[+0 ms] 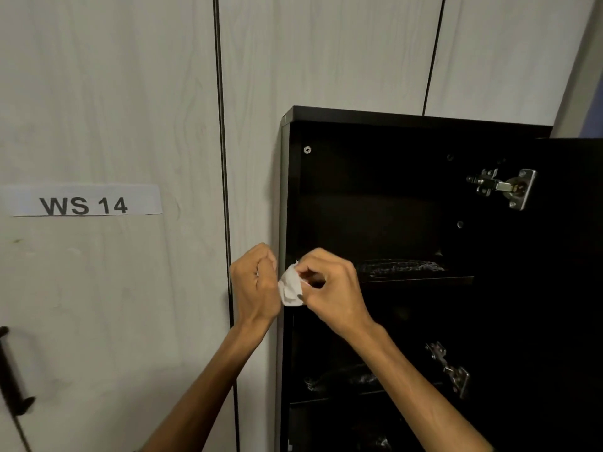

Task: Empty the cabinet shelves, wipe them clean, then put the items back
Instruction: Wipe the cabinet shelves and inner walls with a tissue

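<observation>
A black cabinet (359, 114) stands open against a pale wood-grain wall. A crumpled white tissue (290, 287) is held between both hands in front of its left edge. My left hand (256, 282) has its fingers curled round the tissue's left side. My right hand (332, 288) pinches the tissue's right side with thumb and fingertips. The upper shelf (424, 280) bears a dark, shiny wrapped item (401, 267). A lower shelf (326, 399) carries another dark glossy item (342, 380), hard to make out in the shadow.
The cabinet door (571, 288) hangs open at the right, with metal hinges (505, 187) on its inner side. A paper label reading "WS 14" (83, 203) is stuck on the wall panel at left. A black handle (13, 370) sits at the lower left.
</observation>
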